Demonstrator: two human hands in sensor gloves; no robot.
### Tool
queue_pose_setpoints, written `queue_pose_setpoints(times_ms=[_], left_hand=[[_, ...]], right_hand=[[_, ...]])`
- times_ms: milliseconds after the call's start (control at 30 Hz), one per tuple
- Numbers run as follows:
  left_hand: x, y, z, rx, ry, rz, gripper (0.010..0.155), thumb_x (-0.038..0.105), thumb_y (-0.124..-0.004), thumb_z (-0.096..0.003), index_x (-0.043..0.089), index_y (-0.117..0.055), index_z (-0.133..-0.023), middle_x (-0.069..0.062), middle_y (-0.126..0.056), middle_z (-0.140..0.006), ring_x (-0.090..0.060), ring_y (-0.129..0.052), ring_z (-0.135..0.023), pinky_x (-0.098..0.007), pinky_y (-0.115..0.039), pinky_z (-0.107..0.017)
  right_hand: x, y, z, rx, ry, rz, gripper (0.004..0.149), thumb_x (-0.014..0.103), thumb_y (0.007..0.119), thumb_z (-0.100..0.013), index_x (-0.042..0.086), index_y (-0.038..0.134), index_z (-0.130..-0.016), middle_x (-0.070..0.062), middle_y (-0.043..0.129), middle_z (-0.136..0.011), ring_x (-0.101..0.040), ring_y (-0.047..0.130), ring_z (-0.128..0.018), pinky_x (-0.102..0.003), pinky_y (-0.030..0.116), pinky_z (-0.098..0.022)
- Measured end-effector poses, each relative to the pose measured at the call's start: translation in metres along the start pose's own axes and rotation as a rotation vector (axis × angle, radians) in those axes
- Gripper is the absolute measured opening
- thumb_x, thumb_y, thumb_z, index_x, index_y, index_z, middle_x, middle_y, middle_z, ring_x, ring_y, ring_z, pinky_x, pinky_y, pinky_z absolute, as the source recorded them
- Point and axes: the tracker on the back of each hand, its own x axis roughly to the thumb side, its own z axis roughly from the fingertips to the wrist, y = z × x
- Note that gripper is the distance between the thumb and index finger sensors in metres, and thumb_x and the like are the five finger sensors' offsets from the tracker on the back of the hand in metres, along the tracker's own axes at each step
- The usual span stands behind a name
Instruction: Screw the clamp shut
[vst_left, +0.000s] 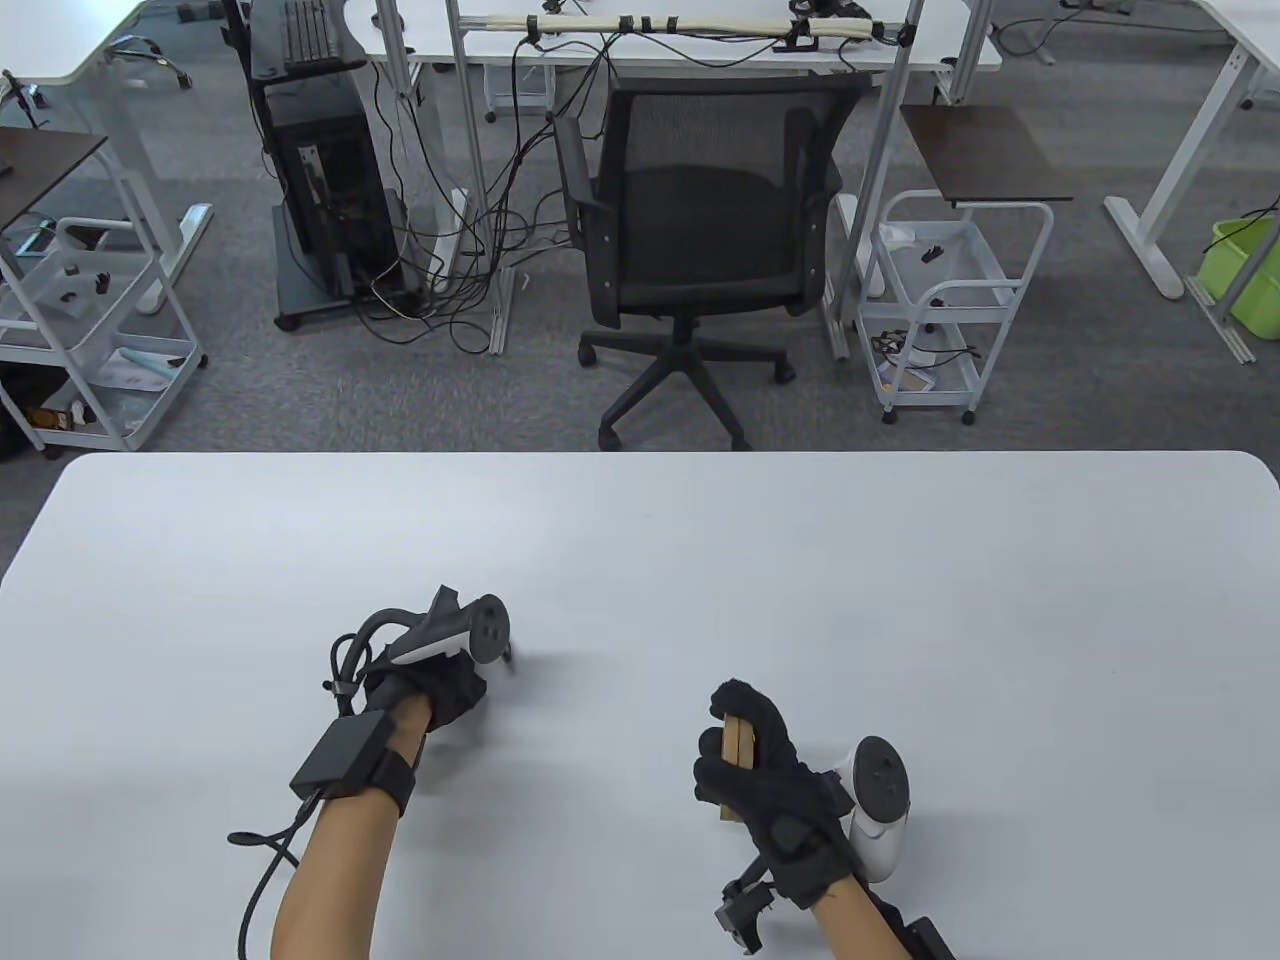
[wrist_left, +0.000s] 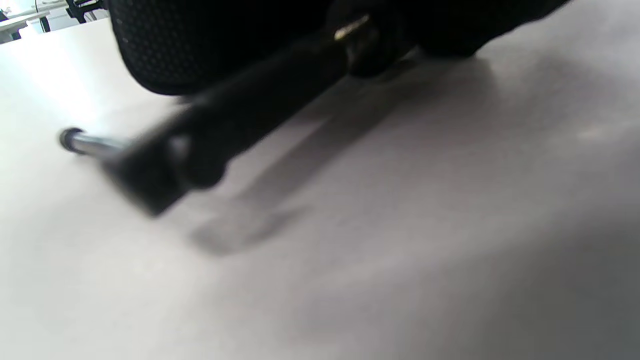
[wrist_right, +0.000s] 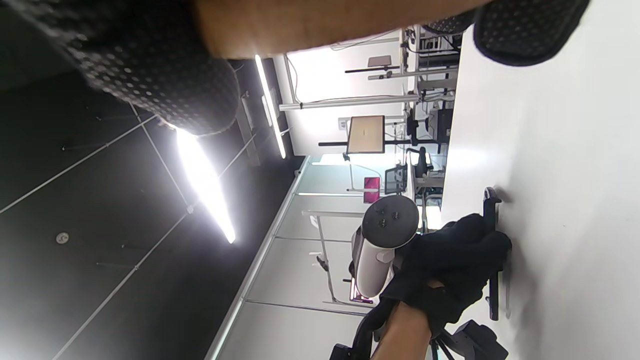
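With the left hand (vst_left: 440, 680) gripping the clamp (wrist_left: 200, 135) on the counter (vst_left: 900, 600) and the right hand (vst_left: 750, 770) holding wooden blocks (vst_left: 740, 745), the blocks could slip during tightening.

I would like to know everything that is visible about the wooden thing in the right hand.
The wooden blocks look like two flat, light brown pieces stacked face to face, with a dark seam between them. The right hand grips them in a closed fist above the white table, near its front edge, fingers wrapped over the top and thumb around the side, so only a short stretch and a lower corner show. They stand roughly on end. Whether they touch the table cannot be told. The clamp is elsewhere, under the left hand.
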Motion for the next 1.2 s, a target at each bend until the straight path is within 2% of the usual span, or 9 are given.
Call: queue_pose_setpoints(times_ms=[133, 200, 333, 533, 700, 767, 900, 1033, 1200], left_hand=[[-0.002, 0.001, -0.001, 0.018, 0.025, 0.038, 0.079, 0.046, -0.073, -0.0513, -0.004, -0.047, -0.106, -0.028, -0.063, -0.098, -0.047, -0.074, -0.082, -0.048, -0.081, -0.06], [-0.004, 0.001, -0.002, 0.053, 0.046, 0.032, 0.066, 0.035, -0.08, -0.0524, 0.002, -0.055, -0.103, -0.023, -0.069, -0.095, -0.043, -0.08, -0.078, -0.043, -0.085, -0.057], [-0.016, -0.004, -0.002, 0.106, 0.104, 0.132, 0.065, 0.032, -0.082, -0.0437, 0.011, -0.058, -0.1, -0.013, -0.078, -0.085, -0.031, -0.088, -0.064, -0.031, -0.09, -0.043], [-0.032, -0.008, 0.005, 0.065, 0.084, 0.329, 0.068, 0.019, -0.087, -0.0448, 0.018, -0.054, -0.105, -0.016, -0.074, -0.085, -0.022, -0.089, -0.056, -0.032, -0.089, -0.035], [-0.032, -0.003, 0.024, 0.151, 0.086, 0.463, 0.052, 0.011, -0.086, -0.0433, 0.015, -0.075, -0.094, -0.024, -0.067, -0.097, -0.017, -0.09, -0.056, -0.035, -0.089, -0.031], [-0.029, 0.001, 0.031, 0.162, 0.079, 0.48, 0.055, 0.011, -0.085, -0.0435, 0.015, -0.069, -0.096, -0.022, -0.07, -0.1, -0.017, -0.091, -0.055, -0.034, -0.088, -0.03], [-0.022, 0.011, 0.045, 0.251, 0.079, 0.608, 0.074, 0.014, -0.086, -0.0433, 0.014, -0.047, -0.107, -0.004, -0.088, -0.085, -0.016, -0.095, -0.047, -0.032, -0.09, -0.024], [-0.014, 0.017, 0.054, 0.189, 0.057, 0.786, 0.09, 0.026, -0.091, -0.0445, 0.017, -0.03, -0.11, -0.014, -0.064, -0.091, -0.018, -0.088, -0.051, -0.029, -0.089, -0.032], [0.001, 0.025, 0.067, 0.177, -0.074, 0.92, 0.097, 0.022, -0.093, -0.0477, 0.017, -0.02, -0.111, -0.024, -0.041, -0.099, -0.027, -0.08, -0.067, -0.029, -0.09, -0.041]], right_hand=[[0.0, 0.0, 0.0, 0.003, 0.002, -0.004, 0.083, 0.052, 0.094, -0.045, 0.033, 0.043, -0.108, -0.019, 0.031, -0.113, -0.057, 0.053, -0.085, -0.062, 0.071, -0.048], [0.0, 0.0, 0.0, 0.005, 0.0, -0.003, 0.083, 0.052, 0.094, -0.045, 0.033, 0.043, -0.108, -0.019, 0.031, -0.113, -0.057, 0.053, -0.085, -0.062, 0.071, -0.048], [0.0, 0.0, 0.0, 0.002, 0.0, -0.007, 0.083, 0.052, 0.094, -0.045, 0.033, 0.043, -0.108, -0.019, 0.031, -0.113, -0.057, 0.053, -0.085, -0.062, 0.071, -0.048], [0.001, -0.001, 0.0, -0.003, -0.004, -0.015, 0.083, 0.052, 0.094, -0.045, 0.032, 0.043, -0.109, -0.019, 0.031, -0.113, -0.057, 0.053, -0.085, -0.062, 0.071, -0.048], [0.001, -0.001, 0.0, 0.005, -0.004, -0.013, 0.083, 0.052, 0.094, -0.046, 0.033, 0.044, -0.108, -0.019, 0.031, -0.113, -0.057, 0.053, -0.085, -0.062, 0.071, -0.048], [0.001, 0.0, 0.001, 0.008, -0.005, -0.012, 0.083, 0.052, 0.094, -0.046, 0.033, 0.043, -0.109, -0.019, 0.031, -0.113, -0.057, 0.053, -0.085, -0.062, 0.072, -0.048], [0.003, 0.002, 0.002, 0.016, -0.014, -0.01, 0.083, 0.052, 0.094, -0.045, 0.032, 0.043, -0.109, -0.019, 0.031, -0.113, -0.057, 0.053, -0.085, -0.062, 0.072, -0.048], [0.004, 0.002, 0.003, 0.019, -0.02, -0.011, 0.084, 0.052, 0.094, -0.045, 0.032, 0.043, -0.109, -0.019, 0.031, -0.113, -0.057, 0.053, -0.085, -0.062, 0.072, -0.048], [0.001, 0.002, 0.002, 0.028, -0.005, 0.005, 0.081, 0.052, 0.094, -0.045, 0.032, 0.046, -0.108, -0.019, 0.032, -0.113, -0.058, 0.054, -0.085, -0.062, 0.072, -0.047]])
